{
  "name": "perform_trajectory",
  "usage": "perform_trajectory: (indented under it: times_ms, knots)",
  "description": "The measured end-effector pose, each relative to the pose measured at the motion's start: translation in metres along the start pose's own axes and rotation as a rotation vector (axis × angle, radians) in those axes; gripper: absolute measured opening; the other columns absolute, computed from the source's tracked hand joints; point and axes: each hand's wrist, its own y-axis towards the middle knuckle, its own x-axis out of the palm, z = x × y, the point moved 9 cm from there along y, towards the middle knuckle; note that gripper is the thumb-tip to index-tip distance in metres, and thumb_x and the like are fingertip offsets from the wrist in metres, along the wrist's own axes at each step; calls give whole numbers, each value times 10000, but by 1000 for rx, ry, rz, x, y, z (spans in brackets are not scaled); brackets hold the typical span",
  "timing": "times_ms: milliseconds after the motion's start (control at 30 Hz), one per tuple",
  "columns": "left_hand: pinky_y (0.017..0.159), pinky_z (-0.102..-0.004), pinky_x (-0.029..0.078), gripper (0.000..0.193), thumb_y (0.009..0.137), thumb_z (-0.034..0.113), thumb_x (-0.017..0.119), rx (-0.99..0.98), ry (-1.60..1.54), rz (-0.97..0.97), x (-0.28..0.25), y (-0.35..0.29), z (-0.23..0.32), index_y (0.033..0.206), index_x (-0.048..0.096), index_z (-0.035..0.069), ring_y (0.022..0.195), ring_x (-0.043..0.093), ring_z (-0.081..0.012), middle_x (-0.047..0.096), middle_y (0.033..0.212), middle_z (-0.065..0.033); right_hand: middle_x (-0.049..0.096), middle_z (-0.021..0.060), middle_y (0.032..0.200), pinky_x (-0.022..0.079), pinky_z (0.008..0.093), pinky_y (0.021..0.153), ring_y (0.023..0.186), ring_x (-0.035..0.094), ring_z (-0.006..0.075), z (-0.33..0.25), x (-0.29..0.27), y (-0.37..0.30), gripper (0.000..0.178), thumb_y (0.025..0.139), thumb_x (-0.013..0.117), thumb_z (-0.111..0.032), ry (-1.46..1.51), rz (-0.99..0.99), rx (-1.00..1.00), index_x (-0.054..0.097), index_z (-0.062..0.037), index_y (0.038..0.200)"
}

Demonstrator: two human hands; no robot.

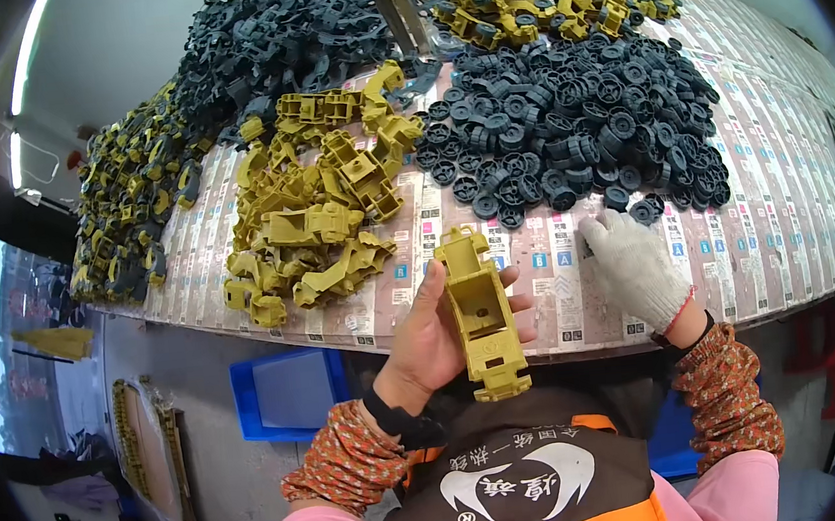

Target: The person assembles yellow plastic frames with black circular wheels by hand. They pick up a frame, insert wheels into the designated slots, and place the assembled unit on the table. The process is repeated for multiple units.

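My bare left hand (425, 338) is closed around a yellow plastic toy vehicle body (487, 329), thumb on one side and fingertips showing on the other. The body is tilted upright, its hollow rectangular bay facing me. My right hand (636, 268), in a white knitted glove, reaches down at the near edge of a heap of black toy wheels (575, 120). Its fingers look somewhat apart and lie right beside a few loose wheels (646, 208); I see nothing held in them. Left of the wheels lies a pile of more yellow vehicle bodies (319, 225).
Dark grey plastic parts (266, 44) are heaped at the back left. Yellow-and-black pieces (126, 203) cover the table's left end; more yellow pieces with wheels (514, 5) lie at the back. A metal post (395, 6) rises among them. A blue bin (288, 394) stands below the table's front edge.
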Motion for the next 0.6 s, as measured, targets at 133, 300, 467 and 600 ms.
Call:
perform_trajectory:
  times_ms: [133,300,467,600]
  knots:
    - [981,-629,596,723,1060,665,474,-37,-58,-6,-4,1,-21,1541,457,126,1282,634,-410,608,1411,-183,669,186,1171,567,369,886,1017,693,287,-10,-16,-15,444,940,703,-115,788,35,200,605,-21,1363]
    - [885,-550,662,594,1057,530,609,-124,156,96,-21,-5,-39,1466,478,120,1206,679,-357,632,1266,-146,668,102,1282,542,335,997,1134,654,165,-46,9,-30,453,1036,622,-86,1432,34,343,559,-5,1477]
    - [810,-538,683,590,1044,411,685,-92,212,133,-9,-10,-42,1499,391,179,1101,711,-318,595,1268,-110,662,129,1324,545,325,1008,1172,647,168,-64,19,-38,450,1052,619,-112,1591,25,416,546,16,1478]
    - [770,-513,690,600,1056,331,684,-40,293,179,-8,-10,-44,1527,330,215,1061,718,-290,584,1277,-98,672,139,1313,560,332,987,1146,662,170,-69,21,-42,443,1055,616,-110,1623,29,445,547,26,1470]
